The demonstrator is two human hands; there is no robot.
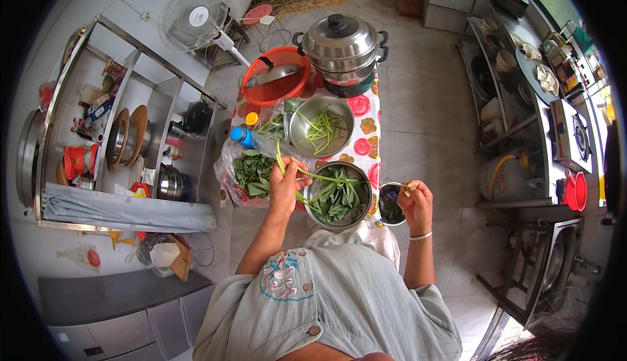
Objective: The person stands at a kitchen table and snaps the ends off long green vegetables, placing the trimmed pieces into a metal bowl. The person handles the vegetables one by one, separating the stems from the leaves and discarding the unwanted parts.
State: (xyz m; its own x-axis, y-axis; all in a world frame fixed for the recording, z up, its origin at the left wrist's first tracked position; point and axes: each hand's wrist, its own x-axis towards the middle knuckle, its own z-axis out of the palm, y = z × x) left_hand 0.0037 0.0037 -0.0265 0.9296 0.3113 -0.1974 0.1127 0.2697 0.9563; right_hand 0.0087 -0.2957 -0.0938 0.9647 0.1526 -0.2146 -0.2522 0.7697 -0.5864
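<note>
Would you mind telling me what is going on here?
A person at a patterned table is handling greens. The left hand holds long green stems, which extend over a metal bowl of green leaves. The right hand is pinched together near a small round container; what it holds, if anything, is too small to tell. Beyond, another metal bowl contains stem pieces.

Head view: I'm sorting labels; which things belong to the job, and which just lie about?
Apparently in use: long green stems in the left hand; round steel bowl of green leaves; round steel bowl of thin green stems.
Apparently idle: white standing fan; round orange plastic basin; lidded silver steamer.
</note>
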